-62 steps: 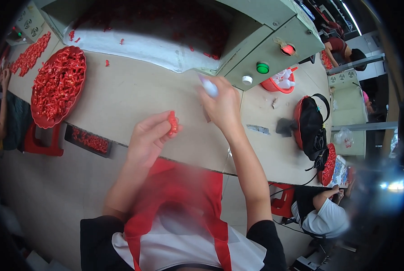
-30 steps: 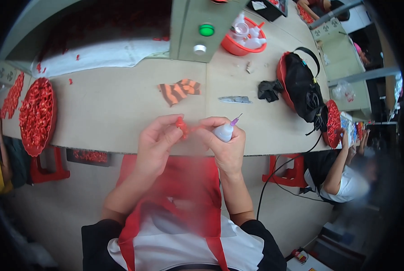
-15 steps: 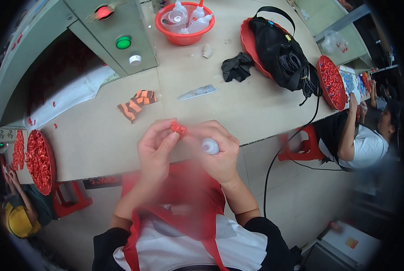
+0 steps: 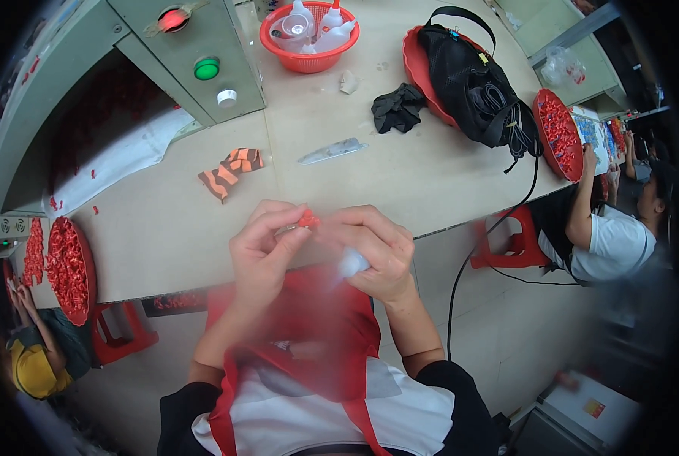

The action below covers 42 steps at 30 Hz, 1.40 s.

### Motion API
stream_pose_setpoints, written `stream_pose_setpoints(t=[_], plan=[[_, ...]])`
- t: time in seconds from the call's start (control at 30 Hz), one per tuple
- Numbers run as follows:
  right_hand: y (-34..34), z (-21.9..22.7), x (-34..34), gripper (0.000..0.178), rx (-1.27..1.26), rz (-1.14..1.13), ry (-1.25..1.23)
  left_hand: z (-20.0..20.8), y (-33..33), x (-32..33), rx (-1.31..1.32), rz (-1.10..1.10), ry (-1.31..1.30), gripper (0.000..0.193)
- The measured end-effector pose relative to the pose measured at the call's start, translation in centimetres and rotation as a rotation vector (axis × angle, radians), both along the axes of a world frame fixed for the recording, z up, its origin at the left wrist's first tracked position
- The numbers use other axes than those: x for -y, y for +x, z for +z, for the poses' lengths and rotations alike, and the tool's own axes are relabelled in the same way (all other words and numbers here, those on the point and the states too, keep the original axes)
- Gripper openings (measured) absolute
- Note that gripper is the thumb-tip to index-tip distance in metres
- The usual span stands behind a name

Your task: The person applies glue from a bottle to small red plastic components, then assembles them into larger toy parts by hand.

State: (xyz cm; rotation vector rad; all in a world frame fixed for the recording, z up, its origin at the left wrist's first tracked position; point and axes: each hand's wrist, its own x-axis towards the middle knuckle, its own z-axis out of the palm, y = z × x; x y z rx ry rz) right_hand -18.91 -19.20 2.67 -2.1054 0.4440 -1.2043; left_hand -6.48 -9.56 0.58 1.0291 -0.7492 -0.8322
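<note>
Red piece (image 4: 307, 219) in left grip (image 4: 263, 242) near table edge (image 4: 447, 226), basket (image 4: 310, 61) far.

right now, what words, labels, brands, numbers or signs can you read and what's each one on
No text reads clearly.
Orange sticker on the white box: too small to read.
Apron: pale mark, too blurred to read.
Bottle in the right hand: blurred, no text readable.
</note>
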Motion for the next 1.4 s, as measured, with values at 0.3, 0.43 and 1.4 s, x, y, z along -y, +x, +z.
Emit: stream_pose_setpoints(t=[0.3, 0.43, 1.4], plan=[[-0.9, 0.4, 1.6, 0.012, 0.056, 0.184, 0.187, 1.1, -0.2, 0.2, 0.278, 0.06, 0.116, 0.023], [-0.4, 0.4, 1.0, 0.01, 0.148, 0.226, 0.243, 1.3, -0.5, -0.5, -0.012, 0.123, 0.164, 0.019], [-2.5, -1.6, 1.6, 0.014, 0.104, 0.271, 0.723, 0.5, 0.0, 0.7, -0.355, -0.28, 0.189, 0.019]])
